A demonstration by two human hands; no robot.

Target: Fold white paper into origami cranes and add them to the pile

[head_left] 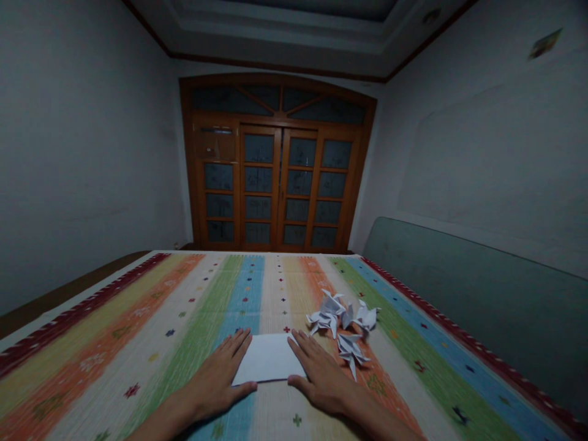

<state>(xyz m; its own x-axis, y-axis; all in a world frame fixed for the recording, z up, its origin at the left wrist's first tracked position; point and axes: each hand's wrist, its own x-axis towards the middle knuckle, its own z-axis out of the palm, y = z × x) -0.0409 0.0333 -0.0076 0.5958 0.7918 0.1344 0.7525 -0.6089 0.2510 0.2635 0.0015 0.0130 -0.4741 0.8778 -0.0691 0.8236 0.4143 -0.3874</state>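
A white sheet of paper [269,358] lies flat on the striped cloth, its near edge straight like a fold. My left hand [225,372] rests on its left side, fingers stretched forward and thumb apart along the near edge. On the right side my right hand [319,372] lies the same way, its fingertips on the paper's far corner and its thumb at the near edge. Both hands are flat and touch the paper without gripping it. Just beyond my right hand sits a cluster of several folded white paper cranes [328,315], with one crane [351,349] nearer to me.
A colourful striped tablecloth [184,318] covers the table. Along the right side runs a grey-green panel [459,275], like a backrest. Wooden double doors with glass panes [280,184] stand beyond the table's far edge, between pale walls.
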